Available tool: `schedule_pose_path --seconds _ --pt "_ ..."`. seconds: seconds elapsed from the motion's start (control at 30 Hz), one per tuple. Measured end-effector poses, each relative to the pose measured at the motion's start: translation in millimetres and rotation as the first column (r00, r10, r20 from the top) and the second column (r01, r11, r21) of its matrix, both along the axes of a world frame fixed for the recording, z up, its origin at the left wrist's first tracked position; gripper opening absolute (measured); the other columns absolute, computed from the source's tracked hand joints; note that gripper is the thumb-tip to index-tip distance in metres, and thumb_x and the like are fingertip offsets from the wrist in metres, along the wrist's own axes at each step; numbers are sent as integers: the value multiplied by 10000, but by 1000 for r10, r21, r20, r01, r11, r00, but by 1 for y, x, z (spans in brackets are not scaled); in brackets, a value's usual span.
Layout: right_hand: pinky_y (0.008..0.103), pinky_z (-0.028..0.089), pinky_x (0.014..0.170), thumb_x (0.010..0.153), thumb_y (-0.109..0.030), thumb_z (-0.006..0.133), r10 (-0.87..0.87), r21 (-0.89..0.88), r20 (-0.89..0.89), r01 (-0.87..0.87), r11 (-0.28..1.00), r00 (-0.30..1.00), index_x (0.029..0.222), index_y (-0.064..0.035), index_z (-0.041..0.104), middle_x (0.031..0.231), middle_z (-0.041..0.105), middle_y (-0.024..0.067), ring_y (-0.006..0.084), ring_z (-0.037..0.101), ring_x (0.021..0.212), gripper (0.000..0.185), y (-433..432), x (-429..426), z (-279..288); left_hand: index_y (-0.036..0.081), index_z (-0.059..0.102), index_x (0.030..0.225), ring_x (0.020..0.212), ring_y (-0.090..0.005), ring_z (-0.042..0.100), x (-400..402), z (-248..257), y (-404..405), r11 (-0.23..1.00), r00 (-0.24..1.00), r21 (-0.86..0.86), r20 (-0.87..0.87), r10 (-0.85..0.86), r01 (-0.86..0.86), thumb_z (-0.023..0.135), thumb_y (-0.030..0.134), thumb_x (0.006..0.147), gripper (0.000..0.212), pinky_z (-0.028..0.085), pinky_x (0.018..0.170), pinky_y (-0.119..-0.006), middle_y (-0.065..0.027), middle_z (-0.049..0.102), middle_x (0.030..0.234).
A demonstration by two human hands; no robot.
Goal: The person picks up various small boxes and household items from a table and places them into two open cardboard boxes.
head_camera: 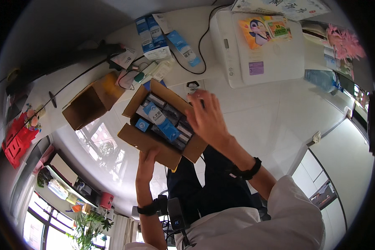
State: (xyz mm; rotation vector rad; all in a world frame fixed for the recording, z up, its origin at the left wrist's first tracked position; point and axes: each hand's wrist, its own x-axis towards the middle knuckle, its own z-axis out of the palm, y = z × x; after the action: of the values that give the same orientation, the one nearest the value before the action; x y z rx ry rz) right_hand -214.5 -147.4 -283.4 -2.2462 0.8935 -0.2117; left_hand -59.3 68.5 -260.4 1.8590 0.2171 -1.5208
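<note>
A cardboard box stands before me with its flaps spread open. My left hand grips its near left flap, fingers hidden underneath. Inside, a blue-and-white carton bearing writing lies across several dark boxes in clear wrap. A small blue carton end shows at the box's left side. Over the right flap hovers my right hand, thumb apart from the fingers and nothing clearly held; whether it touches the flap is hard to tell. A small dark item, partly covered, shows by its fingertips.
An open cardboard box sits left, by the white table. On that table are blue cartons, a loose blue carton, a black cable and a white printer. A red bag lies far left.
</note>
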Motion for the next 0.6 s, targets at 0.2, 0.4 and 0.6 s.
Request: schedule_pose_path --seconds 0.2,0.4,0.6 --pt "449 461 898 855 -143 661 -279 215 90 255 943 956 1246 -9 482 1199 518 203 400 529 1058 451 -50 -27 -53 9 553 1193 1041 -180 550 2 31 2 995 996 57 12 -85 84 608 117 888 329 446 920 -317 -69 583 1107" --pt "465 435 977 842 -233 703 -283 -49 -41 281 959 958 1386 34 337 1250 490 275 416 496 1159 708 -56 7 -131 -13 571 1147 986 -205 589 8 60 20 966 969 70 11 248 -248 583 47 834 320 470 881 -339 -87 610 1050" --pt "482 439 930 787 -218 736 -331 -138 -212 307 942 920 1338 30 412 1165 524 235 407 525 1073 687 -90 49 -172 34 544 1219 1002 -174 557 6 72 21 955 959 96 79 272 -279 587 39 835 387 448 874 -306 -44 574 1093"
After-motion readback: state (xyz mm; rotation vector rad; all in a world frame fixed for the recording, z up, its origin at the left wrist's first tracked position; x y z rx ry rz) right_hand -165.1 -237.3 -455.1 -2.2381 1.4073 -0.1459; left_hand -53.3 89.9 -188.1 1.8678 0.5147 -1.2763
